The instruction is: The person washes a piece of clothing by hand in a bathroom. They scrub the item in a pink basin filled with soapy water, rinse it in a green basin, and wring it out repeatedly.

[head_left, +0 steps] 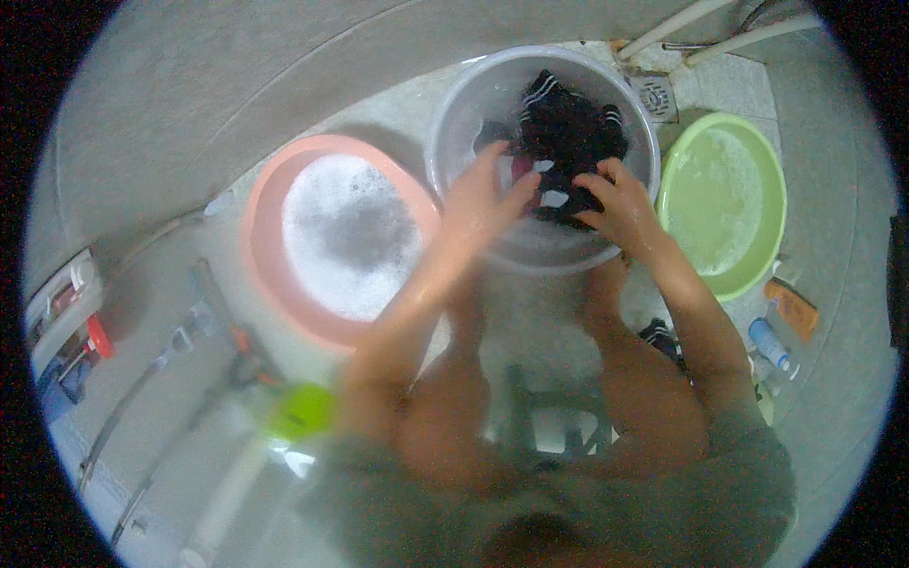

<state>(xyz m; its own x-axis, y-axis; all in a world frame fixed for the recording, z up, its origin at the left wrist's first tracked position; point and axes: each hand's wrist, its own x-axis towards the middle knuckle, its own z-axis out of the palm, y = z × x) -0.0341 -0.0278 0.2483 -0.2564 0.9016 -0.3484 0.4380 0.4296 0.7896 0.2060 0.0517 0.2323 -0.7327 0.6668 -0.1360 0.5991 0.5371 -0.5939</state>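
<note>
A large translucent pale plastic basin sits on the floor before me. Black garments with white stripes lie bunched inside it, beside a small dark red patch of fabric and some grey cloth. My left hand is over the left part of the laundry, thumb and fingers spread with nothing between them. At the right edge of the black cloth is my right hand, its fingers bent and apart. Whether those fingers pinch the fabric is unclear.
A pink basin of foamy water stands left; a green basin with suds stands right. A floor drain lies behind. Along the right wall are an orange brush and a blue bottle. More striped dark cloth lies near my leg.
</note>
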